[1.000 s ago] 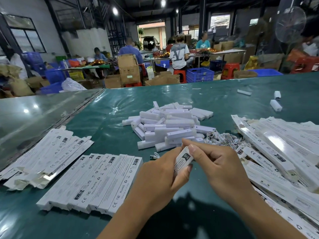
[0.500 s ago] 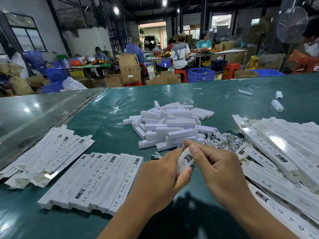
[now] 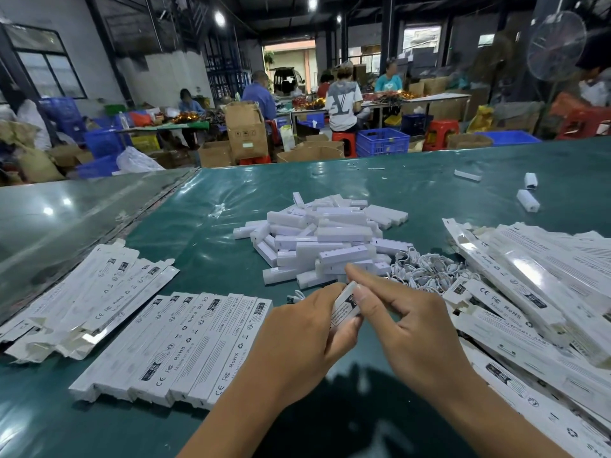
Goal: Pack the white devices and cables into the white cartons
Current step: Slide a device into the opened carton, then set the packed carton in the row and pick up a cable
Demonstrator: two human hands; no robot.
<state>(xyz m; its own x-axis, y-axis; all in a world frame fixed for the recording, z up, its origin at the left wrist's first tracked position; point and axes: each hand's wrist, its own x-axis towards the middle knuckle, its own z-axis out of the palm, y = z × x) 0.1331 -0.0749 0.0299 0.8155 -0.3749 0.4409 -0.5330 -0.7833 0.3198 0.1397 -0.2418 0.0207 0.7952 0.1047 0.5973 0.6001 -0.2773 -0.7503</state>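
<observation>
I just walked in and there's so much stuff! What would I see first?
Two hands, left hand and right hand, hold one white carton up front. Behind them sits a pile of white devices, with tangled white cables to its right.

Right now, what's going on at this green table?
A person is packing small white devices into long white cartons. Both hands hold one carton by its end: the left hand grips it, and the right hand pinches its top. A pile of loose devices and a tangle of white cables lie just beyond. A neat row of cartons lies to the left, a bigger heap to the right.
</observation>
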